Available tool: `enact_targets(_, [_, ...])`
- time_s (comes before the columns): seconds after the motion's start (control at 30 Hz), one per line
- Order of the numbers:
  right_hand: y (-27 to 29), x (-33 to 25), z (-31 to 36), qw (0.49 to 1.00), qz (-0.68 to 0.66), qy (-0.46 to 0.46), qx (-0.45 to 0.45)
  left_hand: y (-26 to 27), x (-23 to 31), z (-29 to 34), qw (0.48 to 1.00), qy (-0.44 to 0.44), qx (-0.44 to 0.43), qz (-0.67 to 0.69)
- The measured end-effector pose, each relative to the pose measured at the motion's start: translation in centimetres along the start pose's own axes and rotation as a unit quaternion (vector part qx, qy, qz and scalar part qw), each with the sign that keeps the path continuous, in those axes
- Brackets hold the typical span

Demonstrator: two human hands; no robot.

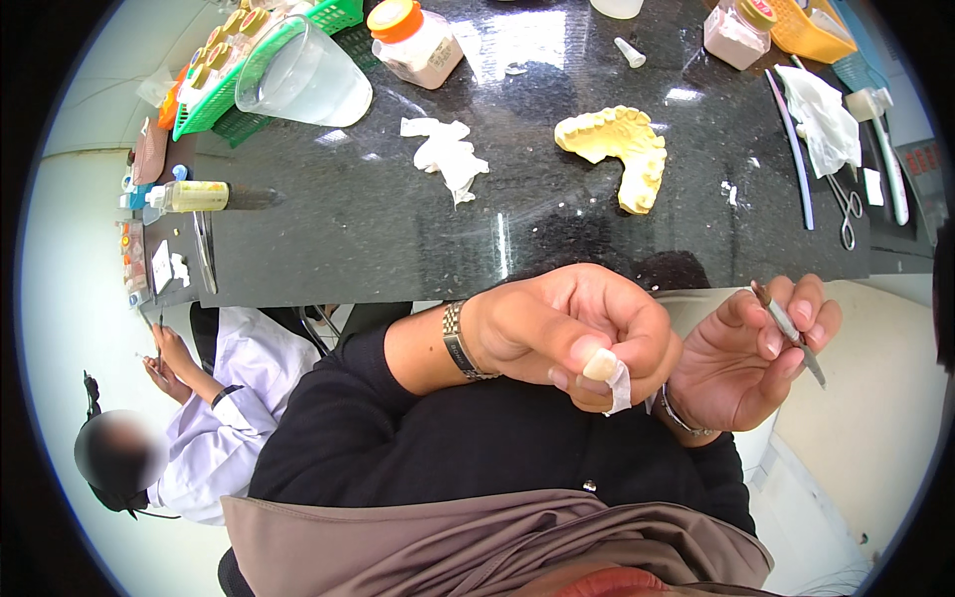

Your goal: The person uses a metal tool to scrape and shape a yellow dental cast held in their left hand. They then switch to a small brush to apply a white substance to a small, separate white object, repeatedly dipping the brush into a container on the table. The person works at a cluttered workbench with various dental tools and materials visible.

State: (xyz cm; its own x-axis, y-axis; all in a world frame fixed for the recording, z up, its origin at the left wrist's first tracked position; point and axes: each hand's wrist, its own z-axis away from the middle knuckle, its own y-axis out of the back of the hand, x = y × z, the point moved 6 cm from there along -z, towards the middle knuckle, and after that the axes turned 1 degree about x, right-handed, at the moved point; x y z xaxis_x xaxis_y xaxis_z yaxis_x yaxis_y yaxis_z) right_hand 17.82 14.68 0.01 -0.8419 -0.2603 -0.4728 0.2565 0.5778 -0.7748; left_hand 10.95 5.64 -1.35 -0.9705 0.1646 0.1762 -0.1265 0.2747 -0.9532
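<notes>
Held between the thumb and fingers of my left hand point(582, 323) is a small cream tooth-shaped piece point(600, 365). A strip of white tissue point(620, 388) hangs from the same fingertips. To the right, slightly lower, my right hand point(731, 363) grips a slim tool point(784, 320) with a grey middle, a brown upper end and a pointed lower end; its exact kind is unclear. Both hands are in front of the table edge. Beyond them, a yellow dental cast point(642, 154) of an arch of teeth lies on the black tabletop point(348, 229).
Left of the cast lies crumpled tissue point(445, 154). A clear plastic cup point(308, 85), an orange-lidded jar point(423, 50) and a green basket point(214, 104) stand at far left. Locking forceps point(848, 221) and a blue stick point(789, 149) lie right. A person in white point(224, 428) sits at left.
</notes>
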Motion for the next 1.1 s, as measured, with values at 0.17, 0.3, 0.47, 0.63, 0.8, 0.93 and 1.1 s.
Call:
enact_targets(0.17, [-0.3,0.0,0.2,1.000,0.017,0.014,-0.006,-0.1,0.0,0.0,1.000,-0.010,-0.009,0.005])
enact_targets(0.3, [-0.4,0.0,0.2,0.998,0.061,0.026,-0.003,-0.1,0.1,0.0,1.000,-0.009,-0.007,0.004])
enact_targets(0.47, [0.1,-1.0,-0.5,0.993,0.108,0.041,0.014,0.0,0.1,-0.3,0.999,-0.023,-0.010,-0.025])
enact_targets(0.63, [4.9,-4.5,-2.2,0.951,0.258,0.136,0.104,0.0,1.7,-0.6,0.960,-0.095,0.137,-0.224])
enact_targets(0.8, [7.2,-4.9,-3.3,0.906,0.392,0.079,0.138,-2.3,3.9,0.4,0.766,-0.200,0.177,-0.585])
enact_targets(0.93, [7.3,-4.3,-3.2,0.878,0.465,0.059,0.097,-2.9,4.1,0.3,0.576,-0.219,0.224,-0.755])
enact_targets(1.1, [6.9,-4.1,-3.3,0.856,0.507,0.064,0.080,-2.7,3.4,0.1,0.505,-0.278,0.223,-0.786])
